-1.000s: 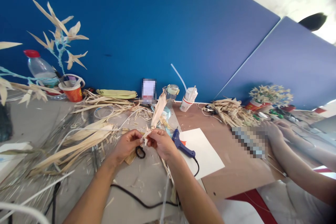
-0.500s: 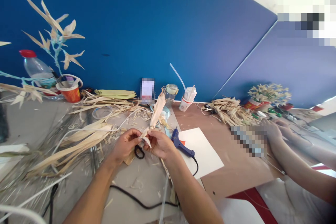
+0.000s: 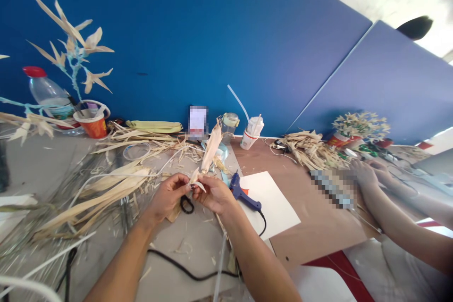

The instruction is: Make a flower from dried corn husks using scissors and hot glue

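Between my two hands is a small piece of pale dried corn husk (image 3: 194,177) with pointed tips. My left hand (image 3: 172,192) pinches it from the left, thumb against fingers. My right hand (image 3: 214,193) grips it from the other side, and one curled tip hangs over its fingers. Just below them a black scissor handle (image 3: 187,204) shows on the table, its blades hidden. A larger husk (image 3: 212,148) stands up behind my hands. To the right, a blue glue gun (image 3: 244,192) lies partly on a white sheet of paper (image 3: 272,207).
Husk strips (image 3: 102,198) and thin wires spread over the left side. A red cup (image 3: 92,125) holds husk flowers on blue stems beside a bottle (image 3: 49,96). A black cable (image 3: 191,276) crosses the front. Another person's hands (image 3: 368,177) rest at the right near a husk pile (image 3: 311,148).
The husk piece between my fingers has turned slightly, its curled tip now pointing more to the right. Both hands stay in nearly the same place.
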Demonstrator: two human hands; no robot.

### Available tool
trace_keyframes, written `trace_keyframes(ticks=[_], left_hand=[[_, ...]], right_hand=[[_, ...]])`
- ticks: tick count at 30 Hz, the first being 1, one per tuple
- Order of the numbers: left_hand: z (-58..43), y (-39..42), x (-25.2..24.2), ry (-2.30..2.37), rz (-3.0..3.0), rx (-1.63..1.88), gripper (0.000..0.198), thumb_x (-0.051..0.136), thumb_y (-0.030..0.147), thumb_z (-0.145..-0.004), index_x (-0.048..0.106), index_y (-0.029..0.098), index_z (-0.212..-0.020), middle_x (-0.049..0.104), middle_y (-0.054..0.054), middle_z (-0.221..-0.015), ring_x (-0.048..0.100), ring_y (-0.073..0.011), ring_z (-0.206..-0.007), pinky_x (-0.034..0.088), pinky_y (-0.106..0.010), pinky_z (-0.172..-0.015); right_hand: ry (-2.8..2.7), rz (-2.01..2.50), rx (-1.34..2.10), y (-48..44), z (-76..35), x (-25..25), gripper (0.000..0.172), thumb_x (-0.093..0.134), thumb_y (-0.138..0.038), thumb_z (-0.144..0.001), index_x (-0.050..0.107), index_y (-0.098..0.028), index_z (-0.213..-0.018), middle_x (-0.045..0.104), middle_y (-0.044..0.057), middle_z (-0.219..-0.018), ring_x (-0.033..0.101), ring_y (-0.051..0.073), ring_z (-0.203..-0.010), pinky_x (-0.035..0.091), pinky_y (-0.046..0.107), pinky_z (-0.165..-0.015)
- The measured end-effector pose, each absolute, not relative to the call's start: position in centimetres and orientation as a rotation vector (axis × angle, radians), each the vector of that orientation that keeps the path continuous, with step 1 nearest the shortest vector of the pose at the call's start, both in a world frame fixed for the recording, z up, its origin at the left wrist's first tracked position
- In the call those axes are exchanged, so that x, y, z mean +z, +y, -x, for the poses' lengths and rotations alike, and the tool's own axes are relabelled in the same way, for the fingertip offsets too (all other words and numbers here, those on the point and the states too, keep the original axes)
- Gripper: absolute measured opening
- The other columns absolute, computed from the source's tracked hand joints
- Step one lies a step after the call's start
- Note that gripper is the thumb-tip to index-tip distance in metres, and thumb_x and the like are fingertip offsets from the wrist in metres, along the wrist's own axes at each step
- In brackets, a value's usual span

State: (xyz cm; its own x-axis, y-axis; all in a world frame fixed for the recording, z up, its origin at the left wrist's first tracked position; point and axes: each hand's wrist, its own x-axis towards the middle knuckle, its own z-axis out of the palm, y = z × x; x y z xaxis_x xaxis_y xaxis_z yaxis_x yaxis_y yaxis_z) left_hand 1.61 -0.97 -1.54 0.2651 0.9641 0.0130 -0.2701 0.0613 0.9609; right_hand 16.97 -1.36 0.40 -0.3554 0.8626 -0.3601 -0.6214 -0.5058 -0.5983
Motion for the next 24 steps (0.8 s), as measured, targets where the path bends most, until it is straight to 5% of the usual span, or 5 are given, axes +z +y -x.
trace_keyframes(ticks=[8, 16, 24], left_hand=[[-1.6, -0.8, -1.9, 0.91, -0.983, 1.214, 0.034, 0.08, 0.036, -0.062, 0.058, 0.017, -0.079, 0.062, 0.002, -0.071, 0.058, -0.0133, -0.065, 0.046, -0.026, -0.064], [-2.1, -0.8, -2.4, 0.953, -1.041, 1.183, 0.037, 0.08, 0.042, -0.061, 0.058, 0.017, -0.077, 0.059, 0.003, -0.067, 0.055, -0.0129, -0.06, 0.044, -0.025, -0.058], [-2.2, -0.6, -2.6, 0.936, -1.109, 1.212, 0.036, 0.081, 0.039, -0.059, 0.056, 0.017, -0.071, 0.055, 0.004, -0.064, 0.053, -0.0117, -0.06, 0.043, -0.024, -0.057]], right_hand=[[-0.704, 0.856, 1.756, -2.1, -16.1, 0.4, 0.024, 0.077, -0.025, -0.064, 0.07, -0.013, -0.084, 0.065, -0.001, -0.065, 0.056, 0.007, -0.053, 0.046, 0.02, -0.056], [-0.875, 1.0, 1.464, -2.5, -15.1, 0.7, 0.01, 0.072, -0.021, -0.062, 0.068, -0.015, -0.068, 0.063, -0.002, -0.064, 0.053, 0.008, -0.058, 0.04, 0.021, -0.057], [-0.83, 0.98, 1.468, -2.2, -15.7, 1.1, 0.018, 0.075, -0.027, -0.058, 0.064, -0.016, -0.065, 0.059, -0.005, -0.055, 0.048, 0.006, -0.049, 0.039, 0.02, -0.053]])
